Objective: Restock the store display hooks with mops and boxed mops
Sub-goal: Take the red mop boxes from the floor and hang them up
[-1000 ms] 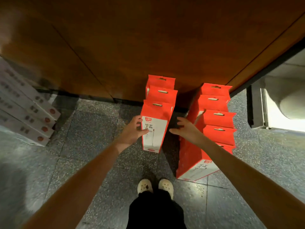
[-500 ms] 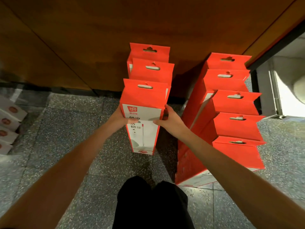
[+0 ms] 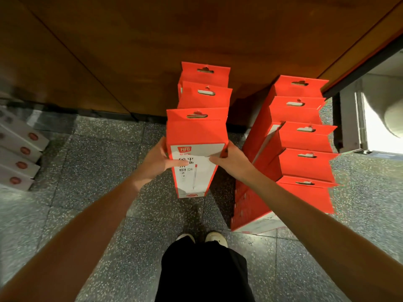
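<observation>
**Q:** Where is the task item?

**A:** The front boxed mop point(image 3: 196, 136) is a red carton with a white label face and a slotted hang tab. It stands upright, and is the unit farthest from the wooden wall point(image 3: 130, 51) in a file of three. The other two boxed mops point(image 3: 205, 97) stand directly behind it, and the rear one is at the foot of the wall. Whether its base touches the floor point(image 3: 87, 171) cannot be told.

**Q:** What is the state of the hands?

**A:** The left hand point(image 3: 156, 162) grips the carton's left edge and the right hand point(image 3: 231, 160) grips its right edge. Both thumbs lie across the white face, and the fingers wrap round the sides.

**Q:** What other stock is there?

**A:** A second row of boxed mops point(image 3: 303, 138) shows five hang tabs. It runs out from the wall just to the right of the file. White boxes point(image 3: 19, 149) lie stacked further left along the wall. The person's shoes point(image 3: 216, 238) are on the side of the held carton away from the wall.
</observation>
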`<state>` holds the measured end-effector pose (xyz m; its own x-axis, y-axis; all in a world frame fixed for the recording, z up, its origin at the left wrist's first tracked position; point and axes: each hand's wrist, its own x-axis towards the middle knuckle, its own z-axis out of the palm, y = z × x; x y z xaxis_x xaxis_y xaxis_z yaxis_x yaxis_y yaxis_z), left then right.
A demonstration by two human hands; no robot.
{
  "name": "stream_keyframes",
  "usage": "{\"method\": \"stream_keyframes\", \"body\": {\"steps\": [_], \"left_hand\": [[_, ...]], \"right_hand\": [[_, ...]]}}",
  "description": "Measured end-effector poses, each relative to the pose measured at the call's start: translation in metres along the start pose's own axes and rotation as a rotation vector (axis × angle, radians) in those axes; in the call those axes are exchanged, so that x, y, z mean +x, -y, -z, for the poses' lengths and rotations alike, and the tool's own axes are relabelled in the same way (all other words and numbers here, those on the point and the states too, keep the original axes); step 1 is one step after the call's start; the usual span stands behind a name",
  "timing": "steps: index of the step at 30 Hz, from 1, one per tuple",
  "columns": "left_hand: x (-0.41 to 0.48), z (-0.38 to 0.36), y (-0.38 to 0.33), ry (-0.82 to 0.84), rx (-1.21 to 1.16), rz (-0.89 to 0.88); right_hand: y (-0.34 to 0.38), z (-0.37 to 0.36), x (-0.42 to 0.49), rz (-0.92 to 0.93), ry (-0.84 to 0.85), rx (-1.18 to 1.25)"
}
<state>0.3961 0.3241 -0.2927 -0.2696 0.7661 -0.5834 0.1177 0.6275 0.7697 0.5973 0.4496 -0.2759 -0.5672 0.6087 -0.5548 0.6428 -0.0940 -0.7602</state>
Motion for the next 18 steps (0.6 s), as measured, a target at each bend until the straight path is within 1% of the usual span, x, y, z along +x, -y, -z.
{"method": "stream_keyframes", "body": {"steps": [3, 5, 10, 14, 17, 18], "left_hand": [[-0.038, 0.021, -0.056, -0.042, 0.036, 0.006], [-0.065, 0.039, -0.096, -0.066, 0.050, 0.020], [-0.149, 0.085, -0.209, -0.101, 0.025, -0.037], [-0.214, 0.118, -0.301, -0.097, 0.065, -0.126], [-0.259, 0.141, -0.366, -0.066, 0.074, -0.231], [-0.284, 0.146, -0.400, -0.074, 0.103, -0.319]], "right_hand": [[0.039, 0.019, -0.032, 0.025, -0.023, 0.017], [0.068, 0.033, -0.053, 0.053, 0.002, 0.028], [0.173, 0.076, -0.124, 0.140, 0.046, 0.066], [0.249, 0.111, -0.181, 0.209, 0.084, 0.047], [0.301, 0.140, -0.221, 0.283, 0.016, 0.048], [0.325, 0.158, -0.246, 0.343, -0.033, 0.023]]}}
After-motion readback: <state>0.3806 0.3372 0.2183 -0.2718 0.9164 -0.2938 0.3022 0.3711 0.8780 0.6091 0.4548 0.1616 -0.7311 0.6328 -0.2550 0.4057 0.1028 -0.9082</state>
